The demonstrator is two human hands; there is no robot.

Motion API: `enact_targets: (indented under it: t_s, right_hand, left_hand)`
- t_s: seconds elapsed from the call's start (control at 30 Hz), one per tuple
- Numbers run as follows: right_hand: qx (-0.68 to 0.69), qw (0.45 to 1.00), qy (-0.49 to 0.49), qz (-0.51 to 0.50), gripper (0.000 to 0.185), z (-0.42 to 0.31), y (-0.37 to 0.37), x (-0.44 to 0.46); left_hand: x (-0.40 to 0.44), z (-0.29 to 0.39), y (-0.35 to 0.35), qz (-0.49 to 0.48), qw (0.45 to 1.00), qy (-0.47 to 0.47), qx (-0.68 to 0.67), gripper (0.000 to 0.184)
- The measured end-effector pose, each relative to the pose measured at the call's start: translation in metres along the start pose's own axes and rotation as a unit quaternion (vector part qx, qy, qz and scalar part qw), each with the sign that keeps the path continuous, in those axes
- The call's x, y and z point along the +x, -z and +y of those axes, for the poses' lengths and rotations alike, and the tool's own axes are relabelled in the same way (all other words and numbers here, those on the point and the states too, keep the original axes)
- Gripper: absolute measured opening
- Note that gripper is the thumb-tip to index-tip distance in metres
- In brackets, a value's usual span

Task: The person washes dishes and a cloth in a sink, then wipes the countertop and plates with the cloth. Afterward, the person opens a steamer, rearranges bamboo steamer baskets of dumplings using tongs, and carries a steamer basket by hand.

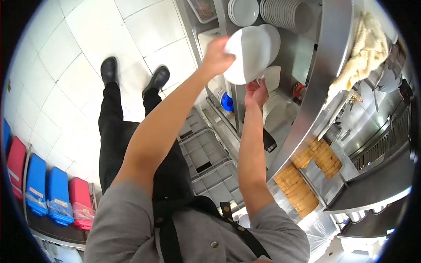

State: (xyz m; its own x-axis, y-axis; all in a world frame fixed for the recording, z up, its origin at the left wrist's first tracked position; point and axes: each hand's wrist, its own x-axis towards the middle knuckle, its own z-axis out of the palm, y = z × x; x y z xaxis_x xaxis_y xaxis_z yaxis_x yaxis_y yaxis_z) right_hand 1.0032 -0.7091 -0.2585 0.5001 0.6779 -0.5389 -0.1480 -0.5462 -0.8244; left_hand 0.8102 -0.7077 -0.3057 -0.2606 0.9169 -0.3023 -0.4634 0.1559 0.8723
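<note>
A round white plate (248, 56) is tilted in front of the shelf, and my left hand (218, 56) grips its left edge, thumb on the face. At the plate's lower edge, my right hand (256, 92) is closed on the rim, its fingers partly hidden. Another round white plate (273, 41) shows behind the first one; whether the two touch I cannot tell. Just right of my right hand is a white dish with squared corners (272, 78). Below it on the shelf lie stacked white plates (276, 109).
More plate stacks (280, 13) stand at the shelf's far end. A steel counter edge (322, 65) with a draped cloth (362, 52) runs along the right. Grey dish racks (208, 153) sit low by my legs. Bamboo steamers (298, 190) and lidded blue boxes (59, 193) flank me.
</note>
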Motion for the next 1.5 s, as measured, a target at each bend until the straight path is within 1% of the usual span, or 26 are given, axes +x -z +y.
enact_targets:
  t_s: [0.03,0.07,0.1,0.13,0.17,0.2,0.3,0.37,0.5,0.53,0.63,0.67,0.73,0.83,0.93,0.97,1.03,1.1,1.17,1.23,1.27,1.3,1.33,1.37,1.43,1.5]
  right_hand:
    - [0.005,1.000,-0.010,-0.028,0.041,0.006,-0.002,0.007]
    - [0.009,1.000,0.001,0.016,0.028,0.013,-0.009,0.018]
    - [-0.010,0.999,-0.014,0.044,0.026,0.016,-0.015,0.029]
    - [-0.027,0.997,-0.028,0.069,0.024,0.016,-0.024,0.042]
    - [-0.045,0.993,-0.042,0.096,0.022,0.016,-0.032,0.054]
    - [-0.021,0.989,-0.063,0.128,0.016,0.017,-0.041,0.065]
    - [0.007,0.976,-0.084,0.201,0.016,0.018,-0.066,0.077]
    - [0.015,0.977,-0.077,0.199,0.018,0.016,-0.066,0.074]
    - [0.020,0.979,-0.083,0.185,0.020,0.012,-0.055,0.086]
    - [0.017,0.967,-0.110,0.229,0.019,0.011,-0.058,0.090]
    - [0.018,0.973,-0.131,0.190,0.026,0.012,-0.051,0.096]
    - [0.032,0.973,-0.130,0.186,0.026,0.012,-0.051,0.096]
    - [0.063,0.973,-0.130,0.178,0.027,0.015,-0.052,0.089]
    - [0.145,0.964,-0.105,0.198,0.019,0.007,-0.057,0.074]
    - [0.215,0.968,-0.041,0.126,0.016,-0.004,-0.066,0.044]
    - [0.206,0.972,-0.033,0.110,0.015,0.004,-0.054,0.045]
    - [0.196,0.978,0.000,0.075,0.015,0.018,-0.029,0.055]
    - [0.142,0.988,0.019,0.058,0.021,0.033,-0.011,0.015]
    - [0.057,0.998,-0.002,0.024,0.026,0.051,0.012,-0.054]
    - [0.006,0.999,-0.030,-0.035,0.032,0.061,0.059,-0.127]
    - [0.006,0.997,-0.049,-0.065,0.035,0.065,0.091,-0.162]
    - [0.030,0.990,-0.090,-0.105,0.037,0.042,0.118,-0.211]
    - [-0.028,0.988,-0.154,-0.004,0.043,-0.015,0.115,-0.267]
    - [-0.027,0.985,-0.152,-0.077,0.041,-0.047,0.142,-0.296]
    - [0.024,0.995,-0.093,-0.030,0.036,-0.055,0.214,-0.314]
    - [0.056,0.998,0.003,-0.002,0.037,-0.094,0.260,-0.319]
  left_hand:
    - [-0.019,0.010,0.026,0.013,0.999,0.030,-0.041,0.029]
    - [-0.039,0.022,0.054,0.015,0.996,0.051,-0.075,0.029]
    - [-0.059,0.018,0.084,0.021,0.993,0.102,-0.049,0.029]
    - [-0.079,0.034,0.110,0.041,0.986,0.156,-0.050,0.028]
    - [-0.100,0.016,0.142,0.048,0.986,0.156,0.039,0.029]
    - [-0.118,0.024,0.166,0.072,0.981,0.177,0.028,0.029]
    - [-0.181,0.034,0.221,0.139,0.959,0.248,0.011,0.031]
    - [-0.217,0.027,0.254,0.150,0.945,0.292,0.004,0.032]
    - [-0.259,0.009,0.293,0.108,0.945,0.309,0.027,0.035]
    - [-0.259,0.010,0.297,0.095,0.946,0.309,0.028,0.035]
    - [-0.254,0.007,0.294,0.084,0.947,0.309,-0.010,0.036]
    - [-0.250,0.008,0.292,0.098,0.944,0.313,-0.025,0.030]
    - [-0.246,0.010,0.294,0.108,0.941,0.316,-0.049,0.032]
    - [-0.246,0.016,0.299,0.115,0.937,0.327,-0.051,0.035]
    - [-0.250,0.018,0.303,0.118,0.938,0.324,-0.030,0.033]
    - [-0.251,0.020,0.305,0.109,0.937,0.332,-0.011,0.033]
    - [-0.255,0.033,0.306,0.109,0.940,0.320,-0.040,0.035]
    - [-0.256,0.058,0.303,0.115,0.939,0.320,-0.048,0.038]
    - [-0.258,0.083,0.308,0.111,0.940,0.317,-0.049,0.039]
    - [-0.244,0.153,0.292,0.085,0.939,0.332,-0.023,0.040]
    - [-0.237,0.180,0.288,0.060,0.944,0.323,-0.033,0.040]
    - [-0.230,0.205,0.282,0.036,0.947,0.316,-0.043,0.041]
    - [-0.219,0.231,0.272,-0.005,0.954,0.297,-0.030,0.044]
    - [-0.208,0.261,0.251,-0.034,0.959,0.279,-0.023,0.045]
    - [-0.180,0.312,0.179,-0.085,0.964,0.250,-0.014,0.047]
    - [-0.155,0.329,0.095,-0.157,0.964,0.212,-0.030,0.049]
